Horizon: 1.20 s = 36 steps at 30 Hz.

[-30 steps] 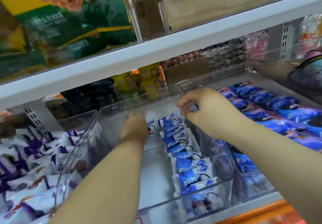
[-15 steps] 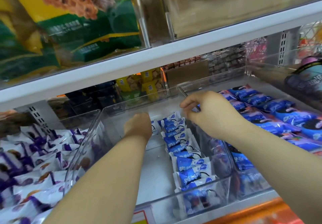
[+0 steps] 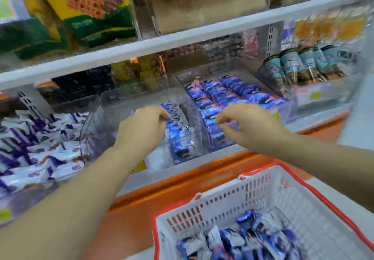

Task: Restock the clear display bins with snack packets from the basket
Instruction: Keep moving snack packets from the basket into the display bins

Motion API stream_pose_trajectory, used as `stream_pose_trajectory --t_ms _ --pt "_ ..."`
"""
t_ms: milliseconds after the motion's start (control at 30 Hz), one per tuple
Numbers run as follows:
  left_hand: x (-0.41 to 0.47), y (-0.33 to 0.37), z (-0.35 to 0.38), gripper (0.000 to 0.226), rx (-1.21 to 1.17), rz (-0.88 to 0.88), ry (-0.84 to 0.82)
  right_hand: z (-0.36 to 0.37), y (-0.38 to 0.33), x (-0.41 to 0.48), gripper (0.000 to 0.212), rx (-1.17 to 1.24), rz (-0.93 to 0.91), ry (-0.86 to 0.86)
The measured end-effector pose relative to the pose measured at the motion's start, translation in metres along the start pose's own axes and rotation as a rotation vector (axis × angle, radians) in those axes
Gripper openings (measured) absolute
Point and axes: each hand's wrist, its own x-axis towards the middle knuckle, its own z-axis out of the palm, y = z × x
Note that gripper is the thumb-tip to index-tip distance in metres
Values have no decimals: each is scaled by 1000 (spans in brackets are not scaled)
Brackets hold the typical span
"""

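Green-and-yellow waffle bags (image 3: 89, 15) fill the upper left above a white shelf board (image 3: 182, 39). Teal cans (image 3: 303, 65) stand in a row at right, and yellow boxes (image 3: 141, 69) sit at centre back.

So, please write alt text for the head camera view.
Two bare hands reach over clear display bins: the left hand touches a row of blue-and-white snack packets, the right hand hovers to its right. Below, a red-rimmed white basket holds more of them.

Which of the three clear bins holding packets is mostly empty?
The middle bin, under the left hand: it has one row of blue packets and bare floor, while the left bin and right bin are filled across.
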Motion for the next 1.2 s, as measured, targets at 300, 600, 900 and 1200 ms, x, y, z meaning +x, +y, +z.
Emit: stream_pose_trajectory --t_ms 300,600,900,1200 --pt "-97 91 83 18 -53 400 -256 31 44 -162 22 -238 42 -758" --pt "-138 107 236 33 70 415 -1011 100 105 -223 35 -332 44 -1353" --pt "-174 115 295 39 -29 425 -1290 147 116 -278 61 -228 -19 -1615" --pt "-165 125 278 35 -105 413 -1199 132 107 -272 26 -80 40 -1504"
